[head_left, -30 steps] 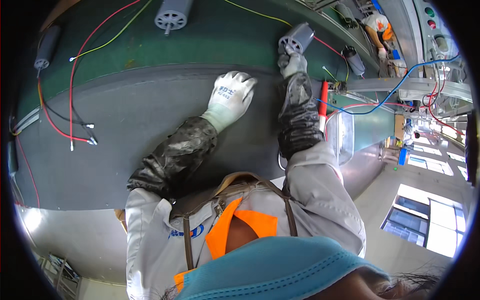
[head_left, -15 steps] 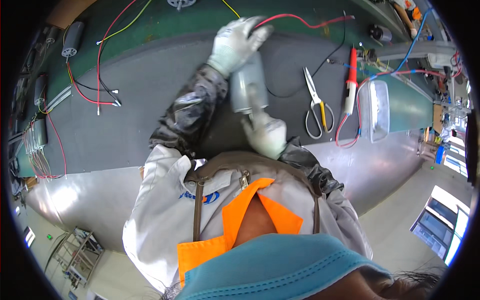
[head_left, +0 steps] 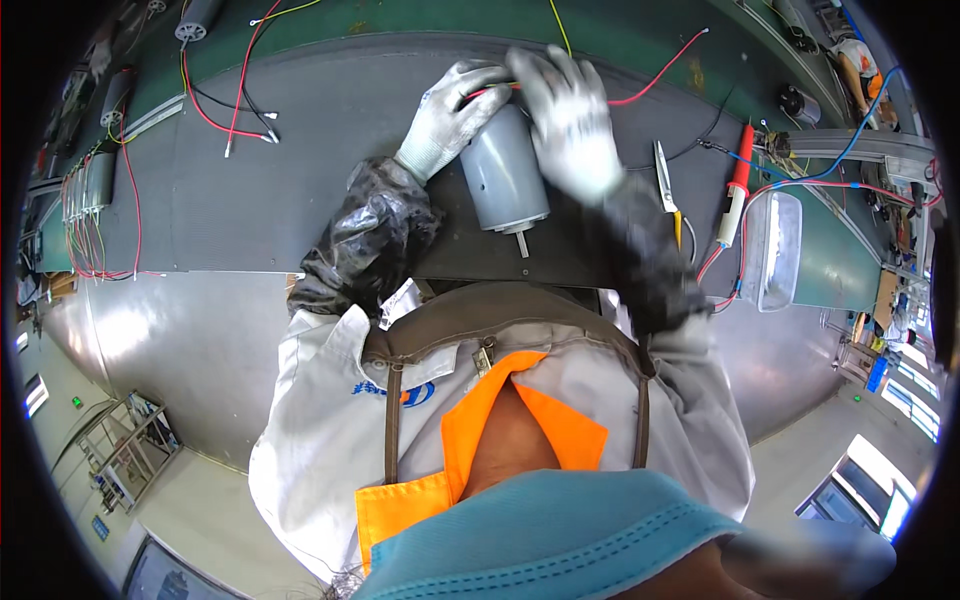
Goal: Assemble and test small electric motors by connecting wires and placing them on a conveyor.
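A grey cylindrical electric motor [head_left: 505, 175] lies on the dark mat, its metal shaft [head_left: 522, 243] pointing toward me. My left hand [head_left: 448, 118], in a white glove, is closed round the motor's far left edge, beside where its wires come out. My right hand [head_left: 575, 130], gloved too and smeared by motion, is over the wires at the motor's far right; whether it grips one is hidden. A red wire [head_left: 660, 75] runs out to the right from under it, and a yellow-green wire [head_left: 560, 25] runs away from me.
Right of my right sleeve lie partly covered scissors [head_left: 664, 175], a red-and-white handheld tool [head_left: 738, 185] on a cable, and a clear plastic tray [head_left: 780, 250]. Other motors [head_left: 198, 18] with loose wires [head_left: 240, 110] lie at the left. A co-worker's arm [head_left: 852, 78] shows at the far right.
My right hand has moved from the motor's shaft end up to its wire end. The motor's near end now shows its shaft. My right sleeve now covers part of the scissors.
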The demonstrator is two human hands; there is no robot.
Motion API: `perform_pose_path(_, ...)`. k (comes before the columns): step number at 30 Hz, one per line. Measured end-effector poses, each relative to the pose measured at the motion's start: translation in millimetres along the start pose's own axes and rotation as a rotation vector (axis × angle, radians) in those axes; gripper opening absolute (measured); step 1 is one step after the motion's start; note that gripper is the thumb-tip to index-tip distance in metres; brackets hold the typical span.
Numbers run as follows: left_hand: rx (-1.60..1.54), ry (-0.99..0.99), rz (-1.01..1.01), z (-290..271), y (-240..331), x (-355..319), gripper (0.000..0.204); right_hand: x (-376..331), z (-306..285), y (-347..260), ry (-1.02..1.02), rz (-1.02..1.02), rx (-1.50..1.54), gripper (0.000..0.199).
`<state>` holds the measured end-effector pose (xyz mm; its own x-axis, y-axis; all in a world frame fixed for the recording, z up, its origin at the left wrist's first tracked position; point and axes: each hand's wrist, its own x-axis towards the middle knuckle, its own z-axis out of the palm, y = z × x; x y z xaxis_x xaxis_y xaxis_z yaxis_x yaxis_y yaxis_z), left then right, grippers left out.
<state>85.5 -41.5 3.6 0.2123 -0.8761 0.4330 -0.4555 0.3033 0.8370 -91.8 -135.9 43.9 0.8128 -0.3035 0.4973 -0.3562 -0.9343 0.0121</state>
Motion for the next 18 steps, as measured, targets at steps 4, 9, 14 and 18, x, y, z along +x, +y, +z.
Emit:
perform_pose_path(4,-0.358,0.137,-0.283,-11.1,-14.4,-10.4,0.049,16.3,-19.7,52.1,-0.262,0.085,-0.044,0.022)
perform_pose_path(9,-0.639,-0.280,-0.900,-52.4,26.0,-42.0,0.076,31.7,-147.0,18.3,-0.672,-0.009,0.773,0.019)
perform_pose_path(14,-0.144,-0.473,-1.069,-22.5,76.5,20.3,0.092,-64.0,-12.1,-79.5,-0.426,-0.641,1.089,0.027)
perform_pose_path(18,0.536,-0.657,-0.794,-3.5,66.1,34.0,0.090,-40.4,-2.0,-110.8,-0.252,-1.046,1.144,0.023)
